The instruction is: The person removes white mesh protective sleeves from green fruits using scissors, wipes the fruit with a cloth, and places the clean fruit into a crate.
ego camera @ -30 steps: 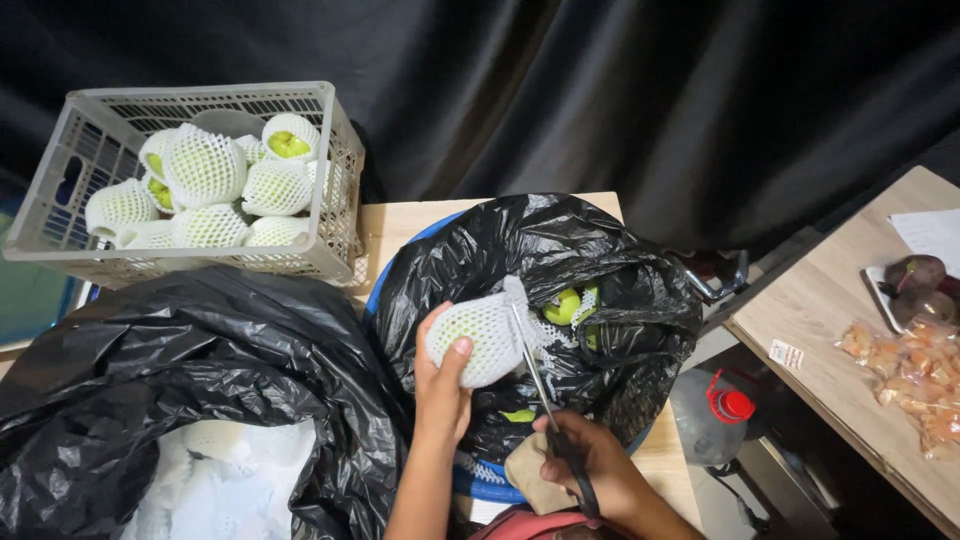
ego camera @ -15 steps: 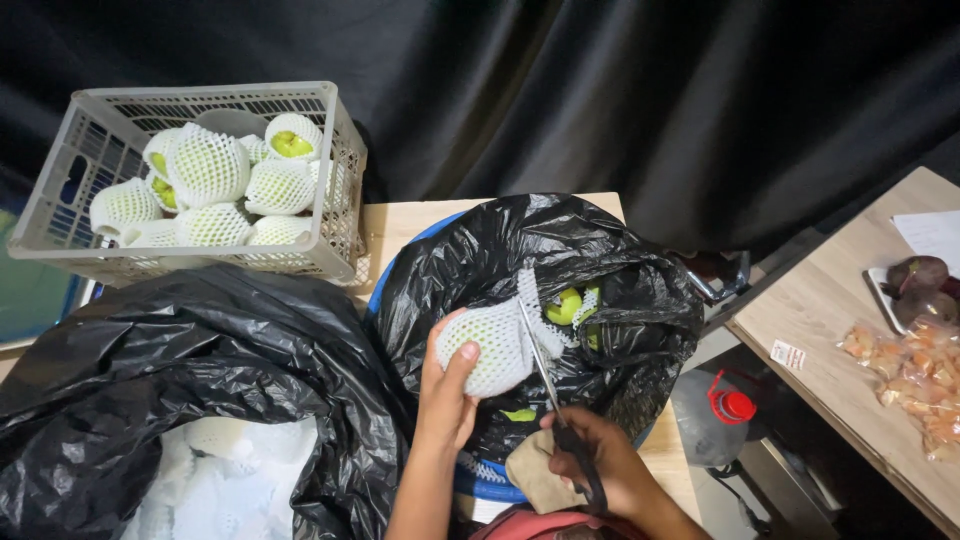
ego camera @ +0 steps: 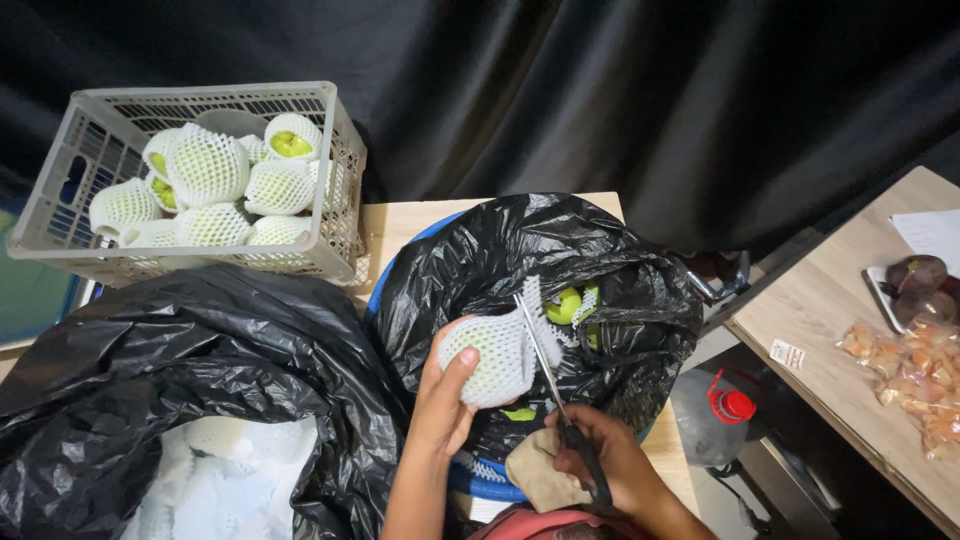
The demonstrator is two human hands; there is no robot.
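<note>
A clear plastic packet of orange-brown pieces (ego camera: 905, 385) lay on the light wooden bench (ego camera: 800, 310) at the right. Near it, towards the bench's edge, sat a small white rectangular label (ego camera: 787, 353). A white sheet of paper (ego camera: 930, 235) lay at the far right edge, beyond a white tray of dark purple fruit (ego camera: 915, 285).
</note>
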